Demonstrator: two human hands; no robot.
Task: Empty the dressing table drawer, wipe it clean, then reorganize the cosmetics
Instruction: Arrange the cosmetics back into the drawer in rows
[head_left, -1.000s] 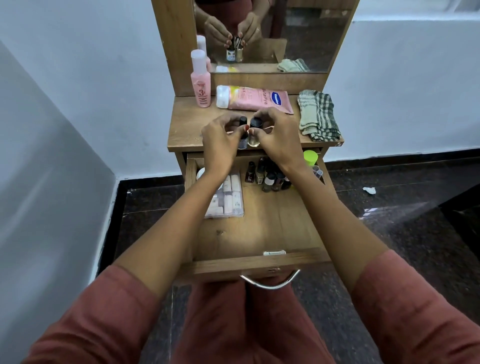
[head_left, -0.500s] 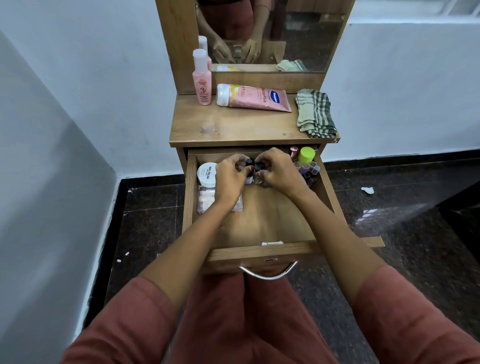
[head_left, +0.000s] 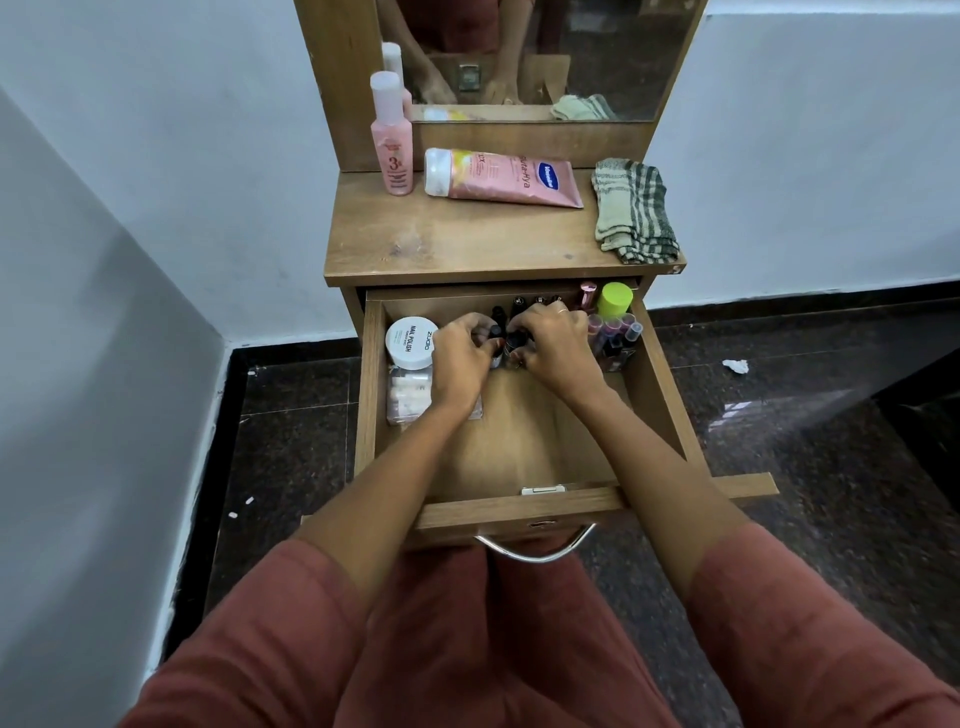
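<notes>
Two small dark-capped bottles (head_left: 513, 340) are gripped upright (one by each hand, it seems) between the left hand (head_left: 462, 364) and right hand (head_left: 558, 348), just before the back row (head_left: 530, 301) in the drawer (head_left: 524, 447).

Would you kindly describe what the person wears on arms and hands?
The left sleeve and right sleeve are loose, rust-red, ending near the elbows; forearms bare. The right hand bears a thin ring; the left hand shows none.
</notes>
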